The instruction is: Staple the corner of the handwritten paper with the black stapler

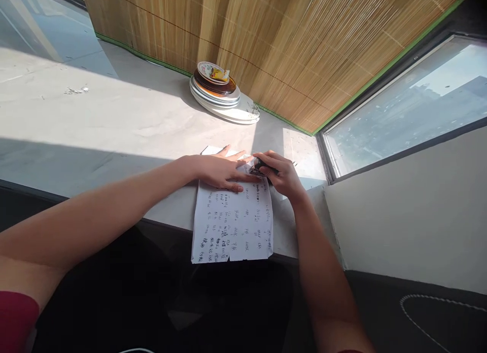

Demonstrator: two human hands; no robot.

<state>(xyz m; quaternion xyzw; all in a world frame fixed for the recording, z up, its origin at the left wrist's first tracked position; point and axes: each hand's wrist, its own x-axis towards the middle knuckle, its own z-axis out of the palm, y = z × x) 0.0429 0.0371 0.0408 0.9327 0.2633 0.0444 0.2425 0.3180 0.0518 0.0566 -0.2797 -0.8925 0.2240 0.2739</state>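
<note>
Paper point(234, 226) covered in rows of dark handwriting lay on the pale counter point(125, 119), its near end jutting a little past the counter's front edge and a small dark notch showing in that end. The left hand point(220, 171) rested flat across the far part of the paper, palm down and fingers spread wide, gripping nothing, so that most of the writing in view lay on the near side of the hand. The right hand point(279, 174) was at the paper's far right, curled narrowly around a small dark tool point(257, 165), whose front end sat over the paper right beside the left fingertips. That end was partly covered by the fingers and too small to read well; it was perhaps touching the sheet, though I could not be sure. Beyond the hands, well apart from the paper, stood a stack of plates point(215, 100), with a yellow packet point(219, 74) on the topmost one and a broad white plate point(245, 113) with a dark printed sprig at the bottom. Behind them hung a slatted blind point(247, 38) edged in green, and white scraps point(77, 91) lay farther left on the counter.
</note>
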